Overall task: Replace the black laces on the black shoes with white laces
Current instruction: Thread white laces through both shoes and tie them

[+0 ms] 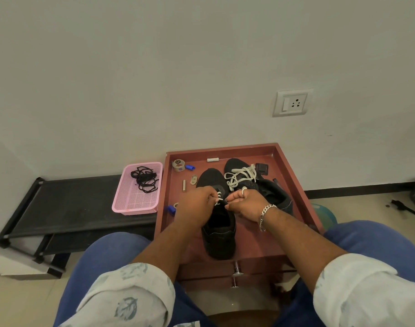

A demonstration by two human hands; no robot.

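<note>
Shoe (pixel 219 223) — between both hands (pixel 197 204).

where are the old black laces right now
In the head view the black laces lie bundled in the far end of the pink basket, on the black bench left of the red-brown tray that holds the shoes.

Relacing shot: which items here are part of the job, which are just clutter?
Job:
- near black shoe, both hands on its white lace
- left hand, right hand
- second black shoe, loose white lace on top
- black laces in pink basket

Clutter:
- tape roll
- blue caps
- wall socket
</note>
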